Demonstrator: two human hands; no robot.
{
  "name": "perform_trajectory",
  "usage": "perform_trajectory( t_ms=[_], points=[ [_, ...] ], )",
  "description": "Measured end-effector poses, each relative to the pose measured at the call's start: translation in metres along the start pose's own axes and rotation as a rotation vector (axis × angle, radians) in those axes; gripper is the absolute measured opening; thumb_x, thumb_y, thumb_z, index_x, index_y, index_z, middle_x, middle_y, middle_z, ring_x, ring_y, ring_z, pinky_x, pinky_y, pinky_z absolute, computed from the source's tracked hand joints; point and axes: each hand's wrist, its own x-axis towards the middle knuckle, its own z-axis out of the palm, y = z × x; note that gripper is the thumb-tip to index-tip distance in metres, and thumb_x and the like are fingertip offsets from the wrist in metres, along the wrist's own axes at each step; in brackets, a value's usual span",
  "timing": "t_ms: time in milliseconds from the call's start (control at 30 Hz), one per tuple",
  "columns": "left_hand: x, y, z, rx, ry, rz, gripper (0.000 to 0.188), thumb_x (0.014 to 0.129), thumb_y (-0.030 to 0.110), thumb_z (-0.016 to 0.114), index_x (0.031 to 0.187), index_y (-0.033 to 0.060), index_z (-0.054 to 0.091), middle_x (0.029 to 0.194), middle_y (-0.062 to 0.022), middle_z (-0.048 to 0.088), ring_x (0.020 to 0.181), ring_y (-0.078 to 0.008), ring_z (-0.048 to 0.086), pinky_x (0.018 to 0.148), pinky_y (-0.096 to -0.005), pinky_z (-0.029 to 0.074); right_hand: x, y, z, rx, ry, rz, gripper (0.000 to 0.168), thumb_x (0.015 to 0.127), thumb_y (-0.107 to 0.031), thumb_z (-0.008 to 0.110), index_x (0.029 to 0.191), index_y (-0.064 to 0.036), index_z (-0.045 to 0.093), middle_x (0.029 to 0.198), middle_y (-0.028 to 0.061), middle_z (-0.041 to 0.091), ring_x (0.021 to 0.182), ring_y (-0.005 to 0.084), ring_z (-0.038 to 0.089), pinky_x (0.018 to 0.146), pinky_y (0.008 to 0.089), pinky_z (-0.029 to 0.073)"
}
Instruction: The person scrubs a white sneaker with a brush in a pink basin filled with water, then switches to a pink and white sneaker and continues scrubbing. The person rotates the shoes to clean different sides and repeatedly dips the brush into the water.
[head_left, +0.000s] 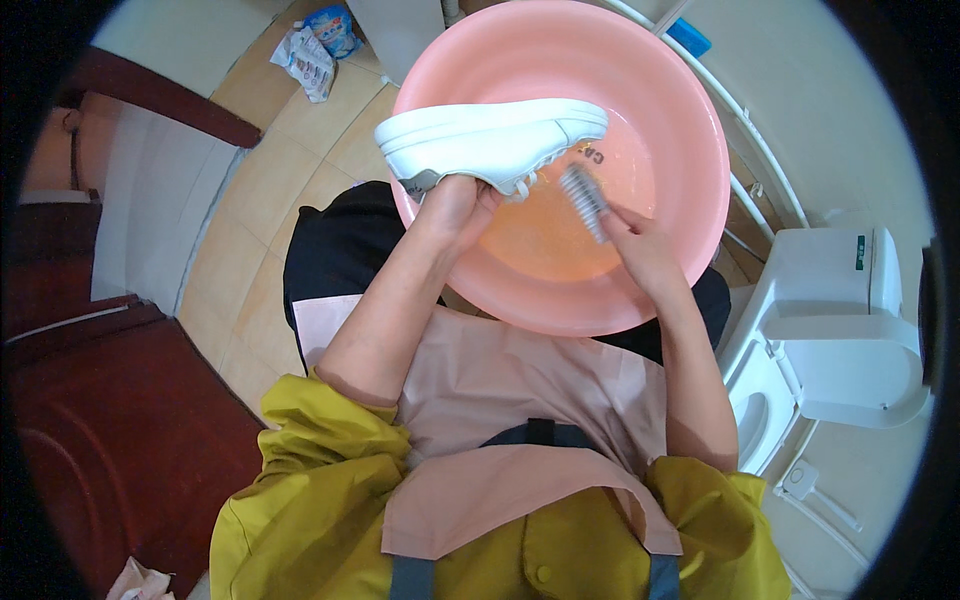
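Note:
A white lace-up sneaker (472, 142) lies on its side in the air over a pink plastic basin (694, 180), its toe pointing right. My left hand (461, 210) reaches into the shoe's opening and holds it up; the fingers inside are hidden. In my right hand (637, 244) is a scrub brush (585, 199), slightly blurred, its bristles near the laces but apart from the shoe. Yellowish liquid shows in the bottom of the basin beneath both.
A white toilet (810, 300) stands to the right, beside white wall pipes (750, 135). Plastic packets (307, 60) lie on the tiled floor at the upper left. A dark red door (127, 450) is at the left.

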Motion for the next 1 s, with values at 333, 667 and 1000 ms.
perform_trajectory(
  t_ms=[333,667,1000],
  points=[
    [-0.008,0.001,0.005,-0.019,-0.081,-0.047,0.022,0.09,0.015,0.039,0.102,0.0021,0.052,0.096,-0.0082,0.058,0.085,-0.0146,0.056,0.068,-0.0268,0.047,-0.014,-0.047,0.014,-0.25,0.511,-0.342,0.051,0.079,-0.025,0.062,0.127,-0.019,0.045,0.071,0.0103,0.052,0.062,0.0233,0.056,0.057,0.0343,0.046],
    [-0.005,-0.004,-0.002,-0.057,-0.243,-0.086,0.024,0.091,0.016,0.036,0.105,0.0028,0.049,0.099,-0.0071,0.055,0.086,-0.0152,0.054,0.067,-0.0283,0.048,-0.022,-0.039,0.01,-0.279,0.494,-0.328,0.055,0.079,-0.025,0.061,0.13,-0.022,0.04,0.078,0.0092,0.053,0.068,0.0207,0.057,0.056,0.0345,0.047],
    [-0.008,-0.018,0.002,0.004,-0.125,-0.029,0.019,0.09,0.01,0.039,0.103,0.0035,0.052,0.091,-0.0084,0.059,0.081,-0.0168,0.057,0.068,-0.0266,0.048,-0.011,-0.056,0.001,-0.385,0.43,-0.438,0.048,0.08,-0.036,0.056,0.125,-0.023,0.047,0.082,0.0101,0.056,0.071,0.0249,0.06,0.063,0.0351,0.049]
  ],
)
